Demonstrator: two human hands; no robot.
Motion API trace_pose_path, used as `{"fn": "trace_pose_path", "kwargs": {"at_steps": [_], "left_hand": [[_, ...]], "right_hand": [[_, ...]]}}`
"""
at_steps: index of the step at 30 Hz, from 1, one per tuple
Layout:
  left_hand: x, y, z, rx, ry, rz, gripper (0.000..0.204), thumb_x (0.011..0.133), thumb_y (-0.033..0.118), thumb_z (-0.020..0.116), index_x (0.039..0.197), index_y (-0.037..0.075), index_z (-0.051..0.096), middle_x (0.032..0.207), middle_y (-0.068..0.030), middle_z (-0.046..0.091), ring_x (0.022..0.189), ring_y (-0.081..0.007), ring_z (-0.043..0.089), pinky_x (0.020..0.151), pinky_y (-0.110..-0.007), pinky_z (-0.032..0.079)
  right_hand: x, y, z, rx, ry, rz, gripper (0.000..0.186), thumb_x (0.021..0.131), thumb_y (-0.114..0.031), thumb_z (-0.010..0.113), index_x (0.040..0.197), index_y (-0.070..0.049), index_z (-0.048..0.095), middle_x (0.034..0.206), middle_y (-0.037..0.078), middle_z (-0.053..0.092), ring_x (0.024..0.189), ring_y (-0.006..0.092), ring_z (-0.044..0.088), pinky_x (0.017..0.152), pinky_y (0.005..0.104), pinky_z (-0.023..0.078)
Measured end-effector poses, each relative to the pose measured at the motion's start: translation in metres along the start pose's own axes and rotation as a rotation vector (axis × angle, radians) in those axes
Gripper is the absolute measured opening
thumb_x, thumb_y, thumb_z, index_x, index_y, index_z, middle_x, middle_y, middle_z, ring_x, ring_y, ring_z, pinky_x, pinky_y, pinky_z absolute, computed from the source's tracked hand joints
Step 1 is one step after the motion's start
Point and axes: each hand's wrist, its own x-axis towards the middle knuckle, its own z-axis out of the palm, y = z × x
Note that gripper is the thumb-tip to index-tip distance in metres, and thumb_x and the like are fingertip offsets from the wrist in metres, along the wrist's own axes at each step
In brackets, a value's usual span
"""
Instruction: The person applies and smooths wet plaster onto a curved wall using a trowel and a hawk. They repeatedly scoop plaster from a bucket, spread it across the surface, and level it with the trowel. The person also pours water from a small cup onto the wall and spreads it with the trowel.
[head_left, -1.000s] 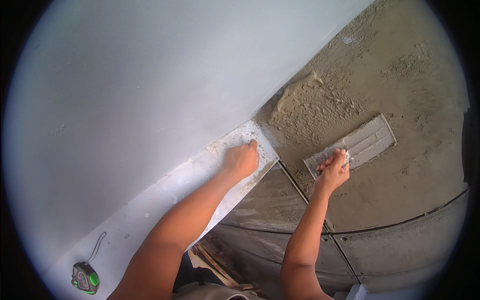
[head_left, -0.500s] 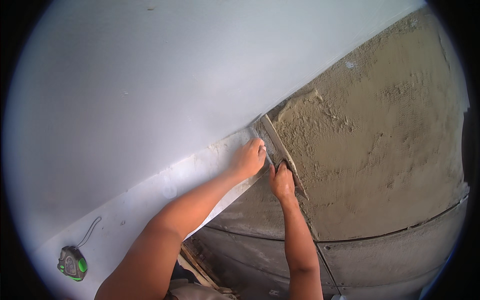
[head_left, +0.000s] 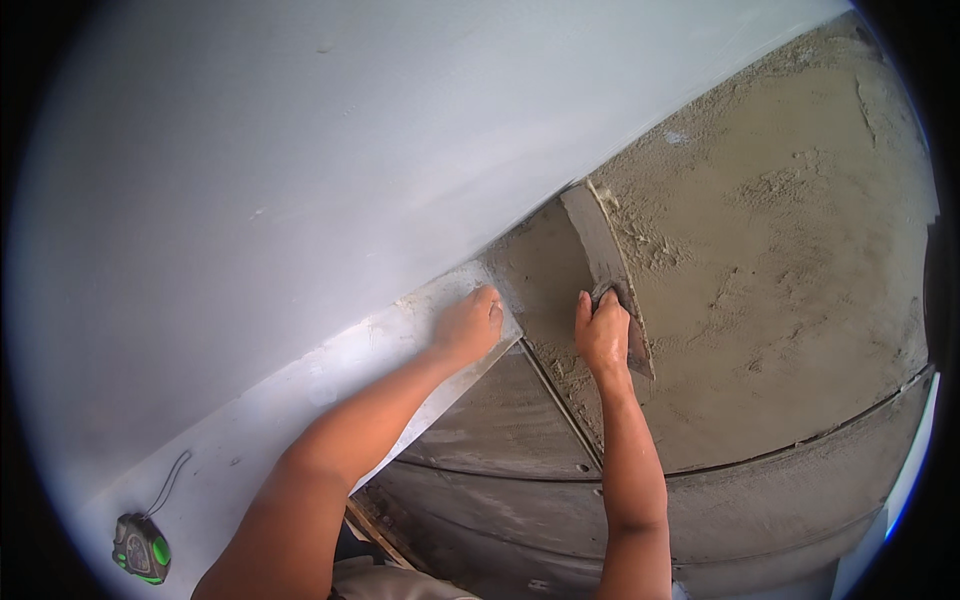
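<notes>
Clearly, the right hand (head_left: pixel 605 337) has its fingers (head_left: pixel 607 298) clamped on the grip of a long, flat, mortar-smeared metal trowel (head_left: pixel 597 240), with the thumb raised along the near side. The trowel lies across a broad surface of wet, grey-brown mortar (head_left: pixel 760 290), its blade running from the upper left, close to the foot of a large, smooth, pale grey wall (head_left: pixel 300 170), down to the lower right, past the knuckles. Whether its upper end touches the wall cannot be told. Along the blade's right edge sits a thin line of mortar, and just beyond lie rough, crumbly ridges; on its left, a patch of mortar looks smoother and darker.

The left hand (head_left: pixel 468 327), well apart from the trowel, is over the far end of a long, white, mortar-speckled ledge (head_left: pixel 290 395) that runs along the base of the wall. Its fingers are curled together into a fist; whether anything is inside is hidden.

Toward the near end of the ledge lies a black-and-green tape measure (head_left: pixel 141 549) with a thin, dark, looped cord (head_left: pixel 168 487). Below the mortar are dark grey rectangular panels (head_left: pixel 500 425) divided by narrow joints, and a brown wooden strip (head_left: pixel 378 535) shows beside the left forearm.
</notes>
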Motion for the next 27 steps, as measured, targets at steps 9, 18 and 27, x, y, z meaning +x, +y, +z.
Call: {"fn": "trace_pose_path", "kwargs": {"at_steps": [9, 18, 27], "left_hand": [[-0.008, 0.004, 0.005, 0.024, -0.06, 0.036, 0.017, 0.098, 0.019, 0.055, 0.107, 0.005, 0.057, 0.092, -0.0175, 0.071, 0.085, -0.0398, 0.068, 0.074, -0.05, 0.052], [0.001, -0.006, 0.031, -0.241, 0.194, -0.113, 0.021, 0.097, 0.014, 0.055, 0.111, 0.001, 0.062, 0.09, -0.0175, 0.071, 0.08, -0.033, 0.07, 0.076, -0.043, 0.054], [0.006, -0.013, 0.04, -0.611, -0.058, -0.386, 0.045, 0.106, 0.016, 0.045, 0.148, 0.0, 0.047, 0.138, -0.0212, 0.059, 0.125, -0.0251, 0.058, 0.106, -0.032, 0.044]], "right_hand": [[0.081, 0.005, -0.131, 0.02, 0.339, 0.093, 0.046, 0.099, -0.033, 0.064, 0.079, 0.007, 0.053, 0.067, 0.025, 0.059, 0.061, 0.0401, 0.06, 0.06, 0.0466, 0.049], [-0.047, 0.021, -0.017, 0.008, 0.063, -0.046, 0.049, 0.102, -0.024, 0.053, 0.131, 0.015, 0.047, 0.114, 0.043, 0.058, 0.11, 0.0553, 0.06, 0.097, 0.0529, 0.048], [-0.074, 0.009, 0.128, -0.013, -0.409, 0.113, 0.041, 0.1, -0.033, 0.053, 0.112, 0.007, 0.055, 0.097, 0.035, 0.068, 0.095, 0.0524, 0.066, 0.085, 0.0574, 0.053]]}}
